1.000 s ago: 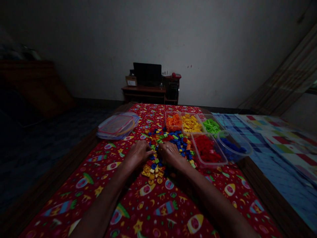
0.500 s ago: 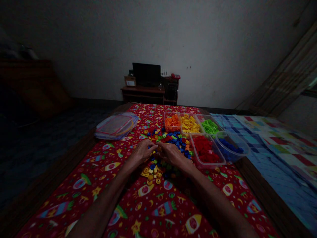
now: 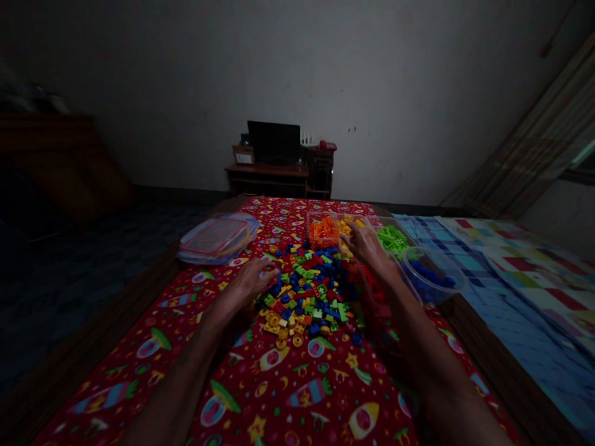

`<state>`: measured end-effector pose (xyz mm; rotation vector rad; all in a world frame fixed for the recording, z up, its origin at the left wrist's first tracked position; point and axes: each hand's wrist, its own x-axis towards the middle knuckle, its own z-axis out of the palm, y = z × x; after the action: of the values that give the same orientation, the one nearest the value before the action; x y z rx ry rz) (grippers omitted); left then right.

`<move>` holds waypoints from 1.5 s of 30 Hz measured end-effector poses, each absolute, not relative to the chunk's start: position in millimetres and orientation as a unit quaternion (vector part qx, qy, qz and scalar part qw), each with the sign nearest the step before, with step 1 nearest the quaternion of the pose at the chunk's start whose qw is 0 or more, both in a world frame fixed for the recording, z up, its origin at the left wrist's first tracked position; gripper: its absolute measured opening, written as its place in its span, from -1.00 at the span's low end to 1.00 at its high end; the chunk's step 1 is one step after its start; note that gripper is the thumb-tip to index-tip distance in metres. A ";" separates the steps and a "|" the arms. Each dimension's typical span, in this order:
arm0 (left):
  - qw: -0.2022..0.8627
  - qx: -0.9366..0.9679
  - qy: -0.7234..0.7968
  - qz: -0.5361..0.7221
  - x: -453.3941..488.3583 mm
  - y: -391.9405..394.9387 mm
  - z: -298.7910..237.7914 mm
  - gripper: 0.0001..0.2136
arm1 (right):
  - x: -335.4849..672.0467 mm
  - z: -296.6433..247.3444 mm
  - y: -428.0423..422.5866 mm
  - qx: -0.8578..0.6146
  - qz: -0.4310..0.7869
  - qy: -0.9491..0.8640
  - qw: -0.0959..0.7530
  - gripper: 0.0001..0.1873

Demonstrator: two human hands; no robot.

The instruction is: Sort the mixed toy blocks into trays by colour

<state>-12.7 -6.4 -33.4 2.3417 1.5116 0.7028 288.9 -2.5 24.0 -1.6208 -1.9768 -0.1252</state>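
A heap of mixed toy building bricks (image 3: 309, 291) lies on a red cloth printed with rockets and stars. At the heap's left edge is my left hand (image 3: 253, 279), its fingers loosely bent and apart, with no brick that I can make out in them. My right hand (image 3: 367, 244) is over the near side of the clear container of yellow bricks (image 3: 349, 224). Its thumb and fingers are apart, and it hides part of that container. Beneath my right forearm, the container of red bricks (image 3: 372, 288) is mostly covered and dim.
Containers of orange bricks (image 3: 323, 230), green bricks (image 3: 391, 238) and blue bricks (image 3: 430, 275) stand around the yellow one. Stacked clear lids (image 3: 218, 237) lie at the left table edge. A patterned bed (image 3: 493, 272) adjoins the right side. A monitor (image 3: 274, 141) stands beyond.
My hands were together over the heap and have parted. My right hand has moved away and right to the yellow container; my left has drawn back slightly left, uncovering the heap.
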 end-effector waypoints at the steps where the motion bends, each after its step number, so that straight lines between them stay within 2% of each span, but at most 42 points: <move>1: 0.129 0.806 0.525 0.243 -14.3 -5.1 -38.2 -0.57 | 286.9 18.7 -9.7 -0.590 -0.037 -0.754 0.286 -0.65; 5: 0.128 0.803 0.536 0.228 -20.6 -5.2 -57.6 -0.47 | 265.3 -12.9 -56.2 -0.476 0.029 -0.841 0.256 -0.73; 7: 0.140 0.811 0.525 0.216 -28.2 -11.0 -68.0 -0.42 | 252.3 -28.9 -81.7 -0.420 0.034 -0.875 0.238 -0.70; 12: 0.150 0.849 0.464 0.203 -54.1 -48.4 -97.4 -0.15 | 220.5 -49.5 -128.7 -0.286 -0.048 -0.945 0.154 -0.52; 15: 0.126 0.859 0.448 0.215 -57.0 -74.0 -106.9 -0.02 | 202.9 -49.9 -137.2 -0.237 -0.052 -0.961 0.134 -0.55; 17: 0.120 0.860 0.443 0.222 -51.3 -83.9 -107.8 -0.07 | 195.3 -49.2 -132.9 -0.221 -0.053 -0.965 0.134 -0.62; 20: 0.108 0.852 0.446 0.253 -35.7 -85.3 -106.7 -0.25 | 193.7 -50.1 -116.4 -0.232 -0.072 -0.961 0.134 -0.74; 24: 0.081 0.822 0.465 0.318 -7.4 -73.2 -106.7 -0.40 | 206.7 -52.6 -91.0 -0.313 -0.097 -0.931 0.160 -0.82; 29: 0.097 0.796 0.467 0.374 29.6 -55.8 -92.1 -0.51 | 232.7 -43.1 -66.9 -0.450 -0.028 -0.865 0.220 -0.79; 34: 0.153 0.812 0.415 0.381 60.9 -36.9 -63.3 -0.58 | 251.8 -30.8 -57.6 -0.485 0.053 -0.835 0.254 -0.75; 38: 0.183 0.837 0.366 0.363 74.1 -19.2 -49.4 -0.60 | 256.6 -33.1 -56.4 -0.488 0.061 -0.827 0.273 -0.66; 43: 0.250 0.811 0.343 0.402 67.3 -2.6 -45.9 -0.71 | 262.2 -38.2 -50.4 -0.519 0.053 -0.814 0.254 -0.56; 45: 0.247 0.805 0.351 0.410 58.4 1.3 -43.5 -0.75 | 266.0 -38.8 -47.9 -0.524 0.047 -0.807 0.268 -0.53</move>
<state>58.4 1.3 -43.5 2.1941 0.9585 1.1185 266.0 -47.9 -38.8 -1.4149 -2.1772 0.1264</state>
